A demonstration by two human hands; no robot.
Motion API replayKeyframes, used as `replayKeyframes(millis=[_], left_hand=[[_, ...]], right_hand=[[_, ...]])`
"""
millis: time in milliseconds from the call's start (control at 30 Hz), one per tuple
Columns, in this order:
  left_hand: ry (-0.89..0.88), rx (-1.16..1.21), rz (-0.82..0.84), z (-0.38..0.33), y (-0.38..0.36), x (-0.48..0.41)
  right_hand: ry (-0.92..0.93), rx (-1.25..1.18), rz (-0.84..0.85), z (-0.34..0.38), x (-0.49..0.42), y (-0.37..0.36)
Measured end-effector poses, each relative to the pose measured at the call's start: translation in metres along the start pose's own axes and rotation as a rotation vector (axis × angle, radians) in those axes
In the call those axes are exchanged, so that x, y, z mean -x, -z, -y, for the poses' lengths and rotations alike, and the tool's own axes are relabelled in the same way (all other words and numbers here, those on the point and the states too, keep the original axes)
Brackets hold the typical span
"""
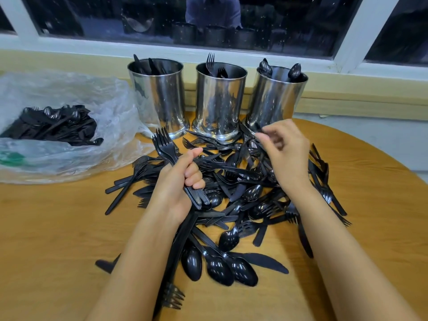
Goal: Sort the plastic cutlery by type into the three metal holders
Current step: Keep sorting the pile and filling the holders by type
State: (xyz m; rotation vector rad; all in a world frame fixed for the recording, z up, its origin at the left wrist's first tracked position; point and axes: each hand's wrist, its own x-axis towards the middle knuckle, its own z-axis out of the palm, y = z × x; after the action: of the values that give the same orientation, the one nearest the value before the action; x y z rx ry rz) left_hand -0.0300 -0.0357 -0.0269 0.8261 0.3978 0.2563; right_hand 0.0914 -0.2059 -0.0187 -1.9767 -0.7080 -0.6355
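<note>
Cutlery [228,239] lies heaped on the surface [58,228] under both hands, holders [218,100] just beyond. The left hand [183,179] grips a bunch of forks [165,144]; the right hand [287,156] curls its fingers over the heap, hold unclear. Green print [11,158] on the bag [69,89], leftward, is unreadable.

A round wooden table [46,228] is set close below a window [289,24]. Its dark, speckled panes are held in a white frame [368,31]. A pale yellow ledge [347,98] is seen beneath it.
</note>
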Motion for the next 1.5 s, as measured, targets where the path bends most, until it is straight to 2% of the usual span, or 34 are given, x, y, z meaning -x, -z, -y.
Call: replayKeyframes(millis=[133,200,267,467,600,767,933,1167,1400,1500], left_hand=[[0.0,-0.015,0.0,0.003,0.0,0.0],[-0.016,-0.036,-0.004,0.005,0.0,-0.001],[-0.031,-0.069,-0.001,0.006,0.0,0.0],[-0.032,-0.125,0.0,0.009,0.001,-0.001],[-0.016,-0.119,0.01,0.01,0.001,-0.002],[-0.031,-0.06,0.024,0.011,0.0,-0.003],[-0.07,-0.21,0.062,0.014,-0.002,0.0],[-0.011,0.058,-0.022,0.011,-0.001,-0.003],[0.048,0.194,-0.042,0.011,0.004,-0.008],[0.048,0.171,-0.02,0.009,0.005,-0.008]], right_hand=[[-0.368,-0.515,-0.201,0.022,0.012,0.01],[-0.547,-0.722,-0.205,0.032,0.022,0.012],[-0.637,-0.807,-0.16,0.037,0.032,0.012],[-0.66,-0.836,-0.018,0.048,0.046,0.001],[-0.652,-0.936,0.015,0.052,0.05,-0.005],[-0.705,-0.954,0.138,0.058,0.054,-0.009],[-0.632,-0.723,0.353,0.073,0.066,-0.021],[-0.363,-0.45,0.586,0.062,0.063,-0.019],[-0.316,0.066,0.382,0.006,0.041,-0.004],[-0.249,0.271,0.448,-0.009,0.028,-0.009]])
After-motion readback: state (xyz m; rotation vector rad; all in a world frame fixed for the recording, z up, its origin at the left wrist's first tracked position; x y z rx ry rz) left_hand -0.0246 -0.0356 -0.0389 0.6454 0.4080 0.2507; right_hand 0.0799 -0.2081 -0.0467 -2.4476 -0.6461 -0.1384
